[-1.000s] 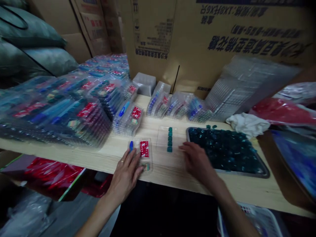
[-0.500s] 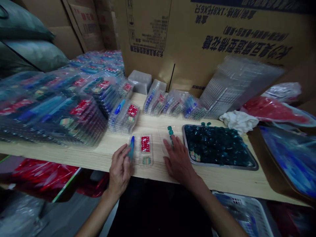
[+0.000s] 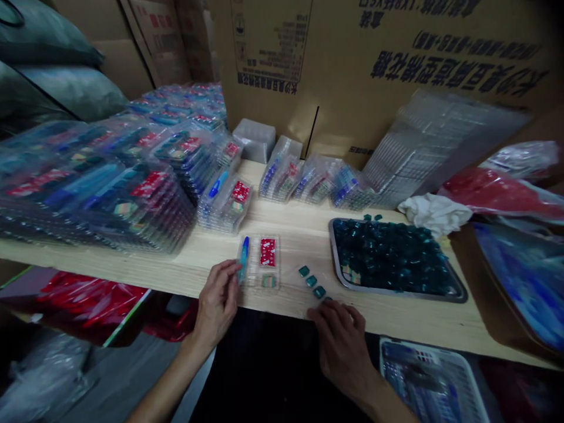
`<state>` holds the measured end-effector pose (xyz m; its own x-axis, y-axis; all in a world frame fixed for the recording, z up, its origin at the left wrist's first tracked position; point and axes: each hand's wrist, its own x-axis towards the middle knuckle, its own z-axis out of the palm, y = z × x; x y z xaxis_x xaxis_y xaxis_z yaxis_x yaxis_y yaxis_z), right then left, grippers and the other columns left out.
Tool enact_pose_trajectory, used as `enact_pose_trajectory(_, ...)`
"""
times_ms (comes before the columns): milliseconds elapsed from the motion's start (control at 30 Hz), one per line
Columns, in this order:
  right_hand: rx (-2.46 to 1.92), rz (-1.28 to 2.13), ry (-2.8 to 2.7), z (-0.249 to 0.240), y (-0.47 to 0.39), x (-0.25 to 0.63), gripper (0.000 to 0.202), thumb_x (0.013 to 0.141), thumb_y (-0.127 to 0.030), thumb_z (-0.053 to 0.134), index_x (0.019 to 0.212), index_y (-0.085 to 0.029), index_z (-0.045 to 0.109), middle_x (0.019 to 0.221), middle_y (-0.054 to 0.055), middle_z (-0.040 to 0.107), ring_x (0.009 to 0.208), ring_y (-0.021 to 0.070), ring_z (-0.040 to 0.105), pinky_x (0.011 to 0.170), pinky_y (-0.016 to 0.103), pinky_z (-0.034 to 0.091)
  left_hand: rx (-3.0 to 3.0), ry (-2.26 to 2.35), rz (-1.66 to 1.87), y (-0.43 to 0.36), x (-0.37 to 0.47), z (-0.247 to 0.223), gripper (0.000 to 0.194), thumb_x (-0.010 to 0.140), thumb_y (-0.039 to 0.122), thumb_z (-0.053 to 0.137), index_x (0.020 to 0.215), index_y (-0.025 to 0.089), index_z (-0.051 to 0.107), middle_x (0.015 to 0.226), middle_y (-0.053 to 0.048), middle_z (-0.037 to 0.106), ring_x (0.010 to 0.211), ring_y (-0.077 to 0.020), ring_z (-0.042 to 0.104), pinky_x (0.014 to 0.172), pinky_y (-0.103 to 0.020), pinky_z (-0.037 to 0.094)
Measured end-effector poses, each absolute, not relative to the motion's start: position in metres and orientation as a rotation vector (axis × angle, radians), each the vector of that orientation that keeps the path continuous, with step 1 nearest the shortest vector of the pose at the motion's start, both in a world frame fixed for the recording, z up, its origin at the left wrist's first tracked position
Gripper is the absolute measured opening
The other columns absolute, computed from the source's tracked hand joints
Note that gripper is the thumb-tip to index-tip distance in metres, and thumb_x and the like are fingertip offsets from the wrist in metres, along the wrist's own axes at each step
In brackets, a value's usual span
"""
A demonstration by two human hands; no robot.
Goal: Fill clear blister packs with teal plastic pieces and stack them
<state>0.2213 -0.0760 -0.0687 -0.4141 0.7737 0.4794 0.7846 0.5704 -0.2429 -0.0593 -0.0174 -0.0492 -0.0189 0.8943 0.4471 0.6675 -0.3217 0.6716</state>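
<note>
A clear plastic tray (image 3: pixel 253 275) lies near the table's front edge, holding a blue pen (image 3: pixel 244 252), a red patterned card pack (image 3: pixel 268 252) and a small striped block (image 3: pixel 268 280). My left hand (image 3: pixel 218 296) pinches the tray's left edge beside the pen. To the right, several dark teal squares (image 3: pixel 311 281) lie in a slanting row on the wood. My right hand (image 3: pixel 338 329) is at the near end of that row, fingers curled; what they hold, if anything, is hidden. A metal tray (image 3: pixel 337 258) heaped with teal pieces stands further right.
Stacks of filled clear trays (image 3: pixel 145 200) cover the left of the table (image 3: pixel 299 226). Smaller stacks and a leaning pile of empty trays (image 3: pixel 409 147) stand before a large carton (image 3: pixel 343 70). A white cloth (image 3: pixel 436 214) and plastic bags lie at the right.
My right hand has drawn back toward the table's front edge, and the row of teal squares now lies nearer and more slanted. My left hand stays by the tray. The view has shifted slightly.
</note>
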Motion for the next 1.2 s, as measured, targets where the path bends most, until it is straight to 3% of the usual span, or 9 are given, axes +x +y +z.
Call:
enact_pose_trajectory(133,-1.243,0.078,-2.086,-0.045,-0.058,0.241,0.037,0.089,-0.006,0.043,0.119,-0.019,0.062,0.104,0.010,0.063,0.108,0.0243,0.056,0.090,0.041,0.042,2.029,1.713,1.178,-0.012,-0.049,-0.055,0.031,0.097,0.024,0.044,0.124,0.018,0.057,0.130,-0.013,0.055,0.123,-0.0230,0.055,0.103,-0.043,0.048)
enact_pose_trajectory(267,-1.378,0.618,-1.578,-0.006,-0.039,0.244,0.028,0.092,-0.022,0.055,0.118,-0.026,0.064,0.109,0.005,0.064,0.100,0.0202,0.060,0.085,0.034,0.046,2.072,1.699,1.014,-0.016,-0.041,-0.065,0.036,0.097,0.027,0.044,0.130,0.017,0.055,0.141,-0.015,0.050,0.131,-0.0254,0.050,0.109,-0.047,0.044)
enact_pose_trajectory(400,-1.150,1.152,-0.882,0.013,-0.017,0.210,0.034,0.079,-0.031,0.070,0.113,-0.025,0.065,0.092,0.002,0.066,0.090,0.0210,0.066,0.077,0.032,0.048,1.929,1.660,1.107,-0.025,-0.027,-0.058,0.036,0.098,0.029,0.041,0.131,0.019,0.053,0.137,-0.014,0.052,0.129,-0.0232,0.051,0.109,-0.045,0.045)
enact_pose_trajectory(533,-1.009,1.460,-0.523,-0.002,0.001,0.159,0.055,0.067,-0.027,0.075,0.119,-0.025,0.059,0.079,-0.003,0.063,0.077,0.0190,0.067,0.070,0.031,0.050,1.747,1.620,1.221,-0.030,-0.012,-0.048,0.045,0.100,0.032,0.039,0.143,0.020,0.038,0.142,-0.014,0.048,0.131,-0.0229,0.049,0.110,-0.048,0.042)
enact_pose_trajectory(733,-1.291,1.233,-1.116,-0.024,-0.011,0.136,0.045,0.082,-0.031,0.059,0.126,-0.019,0.059,0.092,0.003,0.067,0.081,0.0177,0.062,0.074,0.031,0.051,1.750,1.637,1.189,-0.023,-0.005,-0.062,0.053,0.096,0.033,0.048,0.146,0.019,0.035,0.145,-0.017,0.046,0.136,-0.0272,0.045,0.113,-0.053,0.037)
enact_pose_trajectory(867,-1.494,0.942,-1.466,-0.025,-0.013,0.151,0.063,0.086,-0.023,0.047,0.148,-0.015,0.037,0.101,0.008,0.068,0.082,0.0204,0.064,0.077,0.035,0.052,1.842,1.604,1.142,-0.017,-0.003,-0.067,0.048,0.098,0.029,0.044,0.144,0.020,0.038,0.144,-0.017,0.048,0.136,-0.0264,0.045,0.113,-0.054,0.038)
enact_pose_trajectory(1000,-1.533,0.788,-1.568,-0.036,0.002,0.171,0.055,0.085,-0.018,0.041,0.138,-0.011,0.051,0.125,0.015,0.064,0.111,0.0245,0.061,0.098,0.041,0.048,1.921,1.598,1.163,-0.023,0.006,-0.059,0.050,0.098,0.026,0.043,0.147,0.022,0.034,0.151,-0.016,0.040,0.141,-0.0260,0.039,0.114,-0.053,0.038)
enact_pose_trajectory(1100,-1.588,0.802,-1.569,-0.045,0.010,0.186,0.050,0.086,-0.018,0.038,0.131,-0.009,0.057,0.119,0.015,0.066,0.106,0.0244,0.063,0.095,0.042,0.049,2.011,1.566,1.100,-0.033,0.012,-0.053,0.058,0.098,0.025,0.044,0.152,0.026,0.024,0.157,-0.015,0.030,0.144,-0.0266,0.033,0.114,-0.052,0.039)
enact_pose_trajectory(1200,-1.627,0.582,-1.674,-0.048,0.008,0.194,0.046,0.085,-0.013,0.037,0.125,-0.011,0.062,0.107,0.014,0.066,0.098,0.0242,0.062,0.090,0.041,0.050,2.166,1.505,0.970,-0.042,0.017,-0.055,0.070,0.095,0.030,0.051,0.155,0.025,0.016,0.161,-0.017,0.020,0.147,-0.0307,0.028,0.113,-0.053,0.040)
